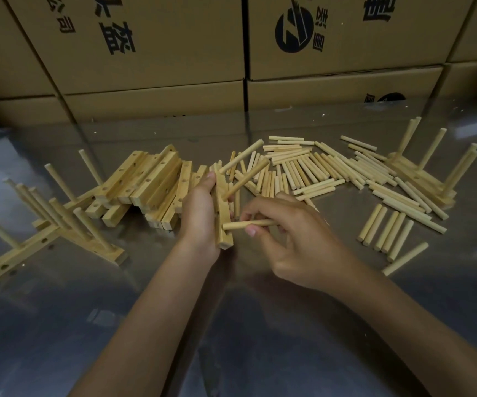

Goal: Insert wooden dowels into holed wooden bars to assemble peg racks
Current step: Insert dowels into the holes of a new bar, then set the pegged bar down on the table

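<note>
Hands are seen from above over a shiny metal tabletop (246, 325). A holed wooden bar (222, 213) is gripped on end by the left hand (200, 216), with 2 dowels (244, 170) already seated in it and angled up to the right. A third dowel (248, 224) is pinched by the right hand (291, 239), its tip touching the bar's lower part. Loose dowels (332, 170) are scattered behind, bare bars (145, 184) are heaped at left, finished racks (45, 224) stand further left, and cardboard boxes (151, 53) are stacked behind.
</note>
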`<act>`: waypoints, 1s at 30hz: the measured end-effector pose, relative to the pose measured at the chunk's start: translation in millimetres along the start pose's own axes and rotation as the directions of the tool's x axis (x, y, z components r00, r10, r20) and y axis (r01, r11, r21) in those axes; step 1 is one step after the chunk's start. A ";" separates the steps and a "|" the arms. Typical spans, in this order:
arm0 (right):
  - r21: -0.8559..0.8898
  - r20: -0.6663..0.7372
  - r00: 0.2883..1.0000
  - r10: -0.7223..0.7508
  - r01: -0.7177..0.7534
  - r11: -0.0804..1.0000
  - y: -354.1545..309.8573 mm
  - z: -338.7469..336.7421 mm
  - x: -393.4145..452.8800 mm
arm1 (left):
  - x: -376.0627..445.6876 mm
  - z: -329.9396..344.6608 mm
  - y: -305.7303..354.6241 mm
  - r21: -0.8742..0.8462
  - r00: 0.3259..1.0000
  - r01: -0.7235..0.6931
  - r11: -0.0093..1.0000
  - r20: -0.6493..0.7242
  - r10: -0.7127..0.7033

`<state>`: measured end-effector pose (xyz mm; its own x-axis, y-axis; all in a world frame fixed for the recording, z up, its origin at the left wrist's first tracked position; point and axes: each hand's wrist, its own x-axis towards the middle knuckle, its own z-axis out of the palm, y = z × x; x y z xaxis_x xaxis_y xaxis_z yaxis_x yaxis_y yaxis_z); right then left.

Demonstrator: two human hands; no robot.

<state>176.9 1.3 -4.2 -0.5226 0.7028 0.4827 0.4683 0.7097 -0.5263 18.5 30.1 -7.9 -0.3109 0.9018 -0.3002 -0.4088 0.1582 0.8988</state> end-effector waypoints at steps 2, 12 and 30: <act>-0.073 0.004 0.999 -0.044 0.044 0.996 1.3 -2.8 0.4 | -1.5 1.4 -0.1 0.011 1.000 0.004 1.000 -0.013 -0.004; -0.197 0.068 0.992 -0.106 0.117 0.973 -4.9 -3.6 0.6 | -8.1 10.0 -5.2 0.055 0.990 -0.122 0.991 -0.059 0.126; 0.088 -0.371 0.902 0.223 -0.204 0.975 6.9 -21.5 4.0 | -4.3 7.6 -3.9 -0.002 0.950 -0.269 0.963 -0.166 0.265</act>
<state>193.3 10.1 9.2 -0.1028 0.8099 0.5775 0.5004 0.5438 -0.6736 27.9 28.7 -7.7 -0.5462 0.8317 -0.0998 -0.3117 -0.0913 0.9458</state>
